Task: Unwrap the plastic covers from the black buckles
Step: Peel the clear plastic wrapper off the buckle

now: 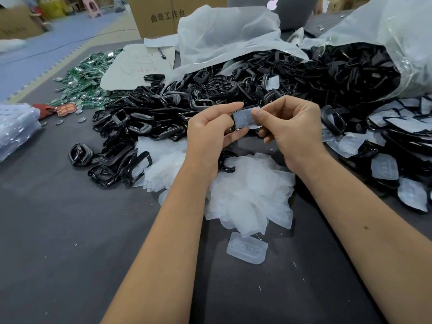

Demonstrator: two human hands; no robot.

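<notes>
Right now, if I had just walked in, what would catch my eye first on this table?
Probably the two hands at the centre: the left hand and right hand pinch one covered buckle between them. Behind them spreads a huge heap of black buckles, spilling from a clear bag at the right. Below the hands lies a pile of peeled plastic covers.

table: dark grey work surface
floor: blue foam mats
behind: brown cardboard box with printed characters, grey laptop
</notes>
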